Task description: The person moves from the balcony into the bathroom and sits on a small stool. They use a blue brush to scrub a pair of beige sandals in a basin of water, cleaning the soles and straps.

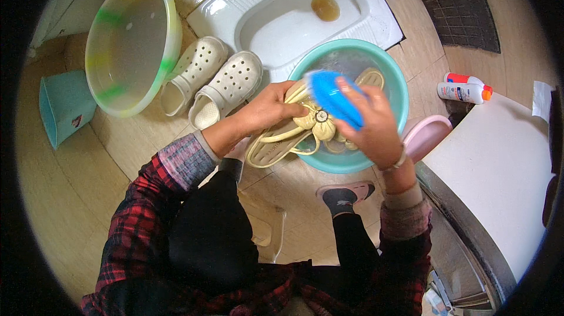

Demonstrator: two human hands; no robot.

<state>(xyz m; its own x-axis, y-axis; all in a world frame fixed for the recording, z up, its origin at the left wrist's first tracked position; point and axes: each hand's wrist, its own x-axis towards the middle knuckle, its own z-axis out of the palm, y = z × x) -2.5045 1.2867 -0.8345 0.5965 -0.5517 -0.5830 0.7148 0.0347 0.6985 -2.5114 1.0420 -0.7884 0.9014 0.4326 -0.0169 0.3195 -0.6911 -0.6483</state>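
My left hand [275, 106] grips a yellow strapped sandal [273, 146] by its straps, tilted over the left rim of a teal plastic basin [403, 95]. A puffy yellow flower with a round button decorates the straps. In my right hand [372, 122] is a blue scrubbing brush [335, 98], slightly blurred, against the toe end of the sandal. The bristles are mostly hidden. Below, the basin holds water and another sandal [372, 77], whose end shows near the right wall; my right hand and the brush hide part of it.
A white squat toilet [282, 29] lies beyond the basin. To the left are white clogs [231, 78], a large translucent tub [132, 47] and a teal bin [68, 106]. On the right are a pink basin [427, 135], bottles [462, 92] and a white surface [484, 170].
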